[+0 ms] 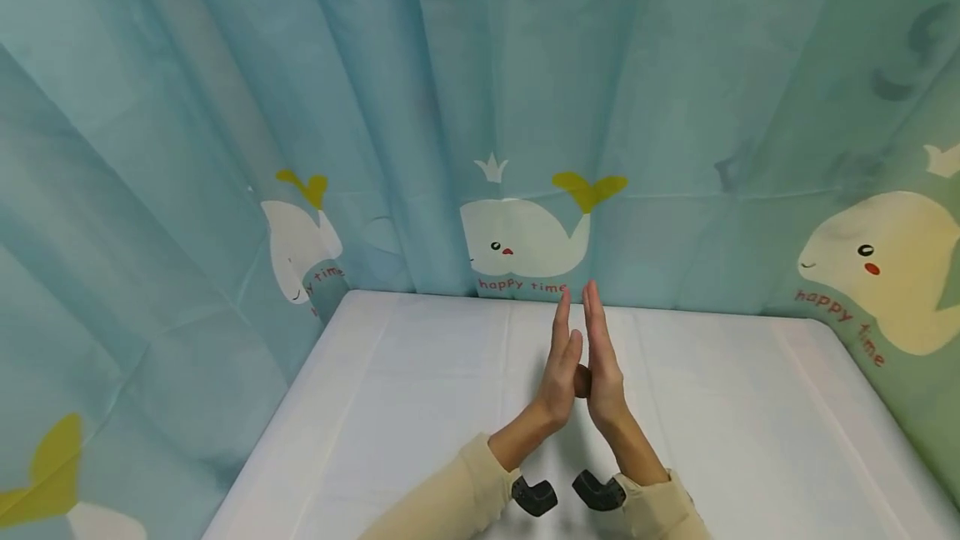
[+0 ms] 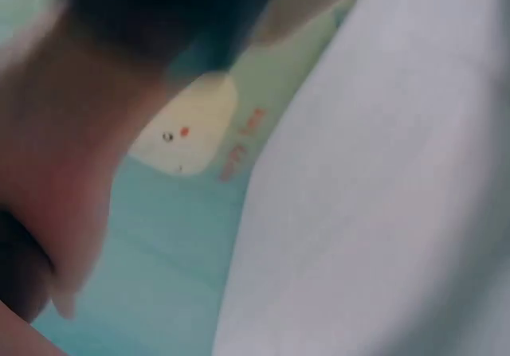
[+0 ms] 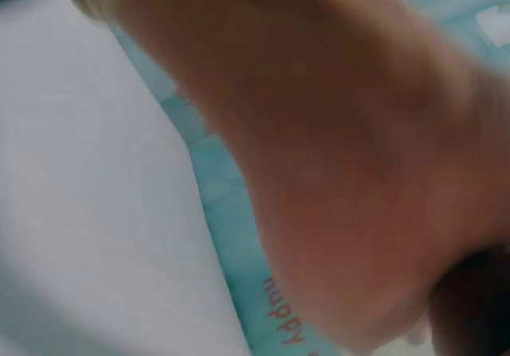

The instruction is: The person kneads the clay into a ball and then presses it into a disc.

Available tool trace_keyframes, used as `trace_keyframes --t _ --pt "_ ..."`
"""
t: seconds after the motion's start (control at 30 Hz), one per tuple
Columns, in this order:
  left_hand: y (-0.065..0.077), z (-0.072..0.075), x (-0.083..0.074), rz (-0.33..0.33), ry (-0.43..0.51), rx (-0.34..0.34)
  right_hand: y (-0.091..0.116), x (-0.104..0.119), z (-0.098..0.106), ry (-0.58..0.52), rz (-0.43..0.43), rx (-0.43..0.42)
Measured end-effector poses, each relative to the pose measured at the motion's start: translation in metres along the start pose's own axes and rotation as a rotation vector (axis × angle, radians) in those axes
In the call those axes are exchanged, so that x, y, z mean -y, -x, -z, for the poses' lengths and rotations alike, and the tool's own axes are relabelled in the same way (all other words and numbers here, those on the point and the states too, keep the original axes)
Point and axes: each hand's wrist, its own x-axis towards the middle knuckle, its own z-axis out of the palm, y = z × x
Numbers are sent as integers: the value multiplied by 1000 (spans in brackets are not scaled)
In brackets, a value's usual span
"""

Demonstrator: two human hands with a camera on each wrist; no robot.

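Observation:
My left hand point(image 1: 558, 377) and right hand point(image 1: 604, 369) stand upright over the white table, palms facing each other. Between the palms is a small brown rounded lump point(image 1: 582, 382), pressed from both sides near the heels of the hands. The fingers of both hands are straight and point away toward the curtain; the fingertips stand a little apart. In the left wrist view the dark lump point(image 2: 20, 268) shows at the lower left edge against a palm. The right wrist view has the lump point(image 3: 472, 312) at its lower right corner, mostly cut off by the frame.
A white table point(image 1: 420, 373) with rounded far corners lies under the hands. Blue-green curtain point(image 1: 675, 107) printed with whales and lettering hangs behind and at both sides. Black wrist devices point(image 1: 534, 496) sit at the cuffs of beige sleeves point(image 1: 457, 494).

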Motion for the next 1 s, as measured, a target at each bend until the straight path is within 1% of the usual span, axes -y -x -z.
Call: trace_keyframes --t 0.13,0.23,0.33,0.47,0.57,0.63,0.77,0.83,0.9,1.0 --pt "6 -6 -8 16 30 5 -6 -4 10 -42 -45 -7" --pt "7 -8 -13 28 57 -7 -4 -9 12 -81 -60 0" --pt "1 -5 -13 27 63 -46 1 -13 5 -88 -43 25" --pt "-5 1 -5 2 41 -88 10 -12 -5 -50 -4 59" --pt "-6 2 3 -6 10 -79 12 -7 -5 -9 3 62" --pt "-4 1 6 5 -1 -54 11 -4 -2 29 0 53" --pt "5 -5 7 44 6 20 1 -3 9 54 -13 8" --pt "8 -8 4 54 8 40 -3 -6 15 45 -16 -14" --pt "9 -10 1 47 6 37 -5 -12 18 14 -17 -17" --pt "5 -10 -2 30 10 7 0 -19 15 -34 -27 13"
